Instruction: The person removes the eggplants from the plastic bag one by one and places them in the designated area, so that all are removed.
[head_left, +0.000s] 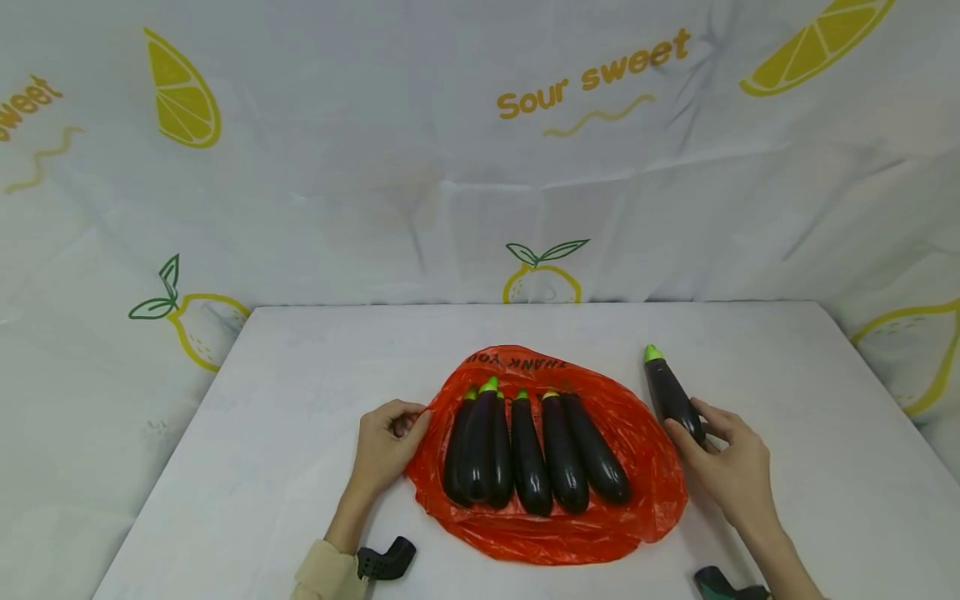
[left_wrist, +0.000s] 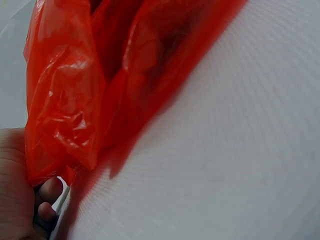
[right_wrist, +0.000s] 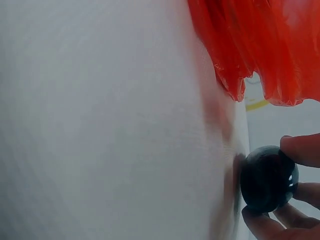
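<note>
A red plastic bag (head_left: 600,533) lies spread open on the table, with several dark eggplants (head_left: 530,458) side by side in it, their green stem ends pointing away from me. At the bag's left edge my left hand (head_left: 386,446) pinches the plastic between thumb and fingers; the left wrist view shows the gathered bag (left_wrist: 62,100) at that hand (left_wrist: 15,195). To the right of the bag my right hand (head_left: 727,467) grips a single eggplant (head_left: 670,392) by its thick lower end. In the right wrist view, thumb and fingers surround this eggplant's rounded end (right_wrist: 267,180), close to the tabletop.
The white table (head_left: 300,400) reaches back to a hanging white cloth (head_left: 360,208) printed with lemons and lettering. Black wrist devices sit near both wrists, one beside the left sleeve (head_left: 326,571). Bare tabletop shows on both sides of the bag.
</note>
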